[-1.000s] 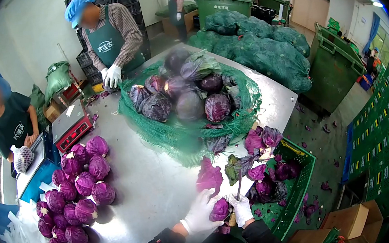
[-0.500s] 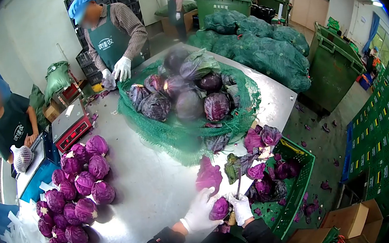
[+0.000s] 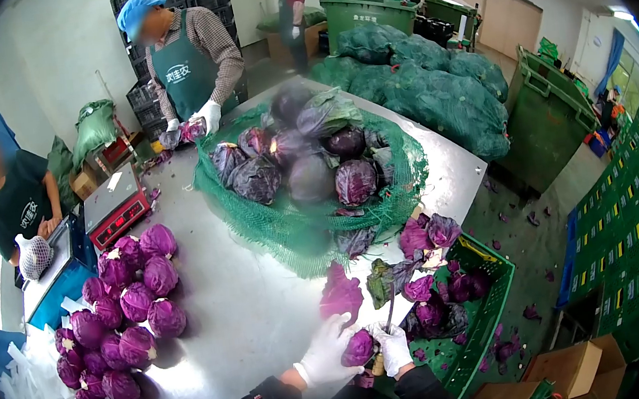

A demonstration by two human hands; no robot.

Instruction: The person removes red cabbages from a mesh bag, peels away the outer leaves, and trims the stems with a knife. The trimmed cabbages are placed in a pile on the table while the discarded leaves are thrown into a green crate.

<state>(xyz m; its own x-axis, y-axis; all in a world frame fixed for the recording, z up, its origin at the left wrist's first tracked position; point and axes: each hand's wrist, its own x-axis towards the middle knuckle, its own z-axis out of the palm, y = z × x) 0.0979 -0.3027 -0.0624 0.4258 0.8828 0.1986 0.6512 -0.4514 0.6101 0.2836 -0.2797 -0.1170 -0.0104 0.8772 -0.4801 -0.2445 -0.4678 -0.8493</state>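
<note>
My left hand (image 3: 324,353), in a white glove, is wrapped round the side of a small trimmed red cabbage (image 3: 358,348) just above the table's near edge. My right hand (image 3: 392,349), gloved too, is closed on a knife (image 3: 391,305) whose narrow blade points up and away; its handle is mostly hidden by the fingers. The two hands are close together, with the cabbage between them. Beyond the left hand lies a loose purple leaf (image 3: 340,294). Past the knife are more cut-off leaves (image 3: 382,280), beside a green crate (image 3: 493,310) holding trimmings.
A green mesh sack (image 3: 260,234) of untrimmed red cabbages lies open mid-table. Trimmed cabbages (image 3: 136,301) are piled at left, near a red scale (image 3: 116,207). A co-worker (image 3: 195,72) handles a cabbage across the table; another person (image 3: 16,202) stands at left. Stacked crates (image 3: 614,221) are at right.
The view has shifted slightly. The co-worker across the table has bent lower, and a purple cabbage now shows in their hands. My hands keep nearly the same hold on cabbage and knife.
</note>
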